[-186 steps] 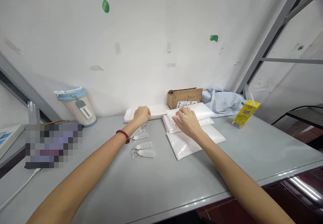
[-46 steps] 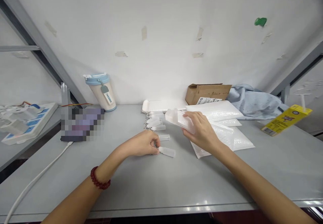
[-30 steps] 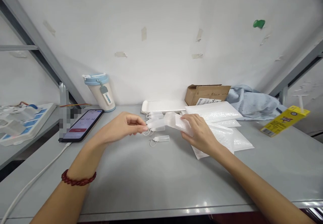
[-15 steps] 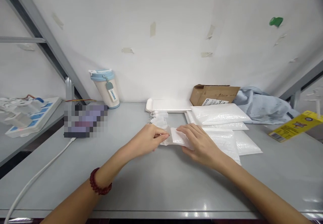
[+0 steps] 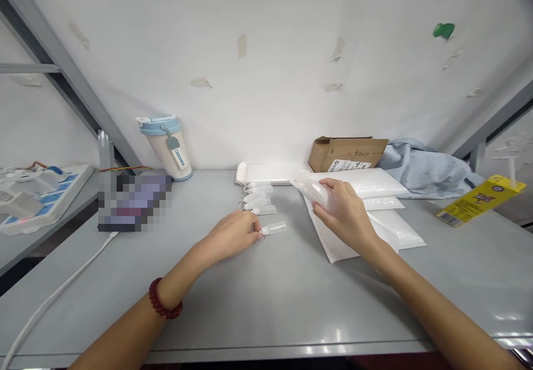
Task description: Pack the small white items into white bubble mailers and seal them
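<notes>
Between thumb and fingers, my left hand [image 5: 237, 234] pinches the ring end of a small translucent tube [image 5: 275, 228] lying on the table. Just behind it, several similar tubes [image 5: 263, 210] with metal rings lie in a row. My right hand [image 5: 345, 209] grips a white bubble mailer [image 5: 314, 189], its near end bunched in the palm and its far end tilted up to the left. Beneath and beside that hand lie more white bubble mailers [image 5: 366, 181] in a loose stack.
Against the wall are a white tray [image 5: 266, 173], a cardboard box [image 5: 353, 153] and a pale blue cloth [image 5: 425, 164]. A yellow drink carton [image 5: 478, 200] leans at right. At left stand a lidded cup [image 5: 169, 148], a phone [image 5: 135, 200] with its cable [image 5: 62, 289], and a power strip [image 5: 50, 198].
My right hand has lifted the bubble mailer up and away from my left hand, which has come down onto a tube. The view has shifted slightly.
</notes>
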{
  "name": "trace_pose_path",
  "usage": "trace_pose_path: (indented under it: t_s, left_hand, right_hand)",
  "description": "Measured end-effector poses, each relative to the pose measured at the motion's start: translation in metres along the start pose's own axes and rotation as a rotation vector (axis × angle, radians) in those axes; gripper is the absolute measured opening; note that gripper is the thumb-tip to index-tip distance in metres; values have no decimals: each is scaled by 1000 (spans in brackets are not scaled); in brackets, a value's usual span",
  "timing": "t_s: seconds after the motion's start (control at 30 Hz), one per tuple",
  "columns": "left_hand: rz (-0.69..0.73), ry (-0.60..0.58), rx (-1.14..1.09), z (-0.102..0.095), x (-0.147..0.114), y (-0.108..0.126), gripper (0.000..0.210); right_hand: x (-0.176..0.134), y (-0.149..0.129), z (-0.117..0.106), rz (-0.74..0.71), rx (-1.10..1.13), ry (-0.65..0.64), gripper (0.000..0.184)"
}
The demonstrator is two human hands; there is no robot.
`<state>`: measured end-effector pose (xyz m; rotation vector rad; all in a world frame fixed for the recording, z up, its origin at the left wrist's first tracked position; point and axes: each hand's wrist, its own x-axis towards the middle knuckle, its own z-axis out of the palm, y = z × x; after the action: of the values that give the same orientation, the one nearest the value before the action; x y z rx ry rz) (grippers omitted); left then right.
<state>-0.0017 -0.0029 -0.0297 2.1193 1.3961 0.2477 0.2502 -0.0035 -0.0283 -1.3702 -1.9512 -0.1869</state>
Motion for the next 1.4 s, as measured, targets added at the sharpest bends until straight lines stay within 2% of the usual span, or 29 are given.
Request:
trace_pose_path:
  t_s: [0.13,0.3,0.37,0.43,0.5,0.57,0.77,0.87,1.13,1.4]
  left_hand:
    - [56,-53,-86,1,1,4,19]
    - [63,-65,-355,-24,-6,12,25]
    - [60,-5,-449,-35,-10,14,26]
    - [42,113,-511,-41,-12,15,26]
    - [24,255,-531,-42,-12,15,27]
    - [25,345,-526,-41,-11,15,27]
    - [55,396,-422,-31,-7,13,26]
    - [30,343,-426,-28,-6,14,26]
    - [-65,52,-436,-13,-4,19,29]
    - [-52,-59,-477,3,-1,19,39]
  right_hand:
    - [-2,-3,1,-58,3,-38,34]
    - [-4,-4,3,-77,6,-105,36]
    - [-4,-5,4,-76,8,-138,36]
    - [-5,-6,4,-81,10,-168,36]
    - [-6,-7,5,-95,11,-192,37]
    - [-8,-8,6,-115,12,-201,38]
    - [-12,-15,8,-207,24,-211,41]
    - [-14,-20,8,-256,35,-233,43]
    - [-20,-31,4,-359,96,-345,48]
    - [-22,-33,7,-349,118,-400,49]
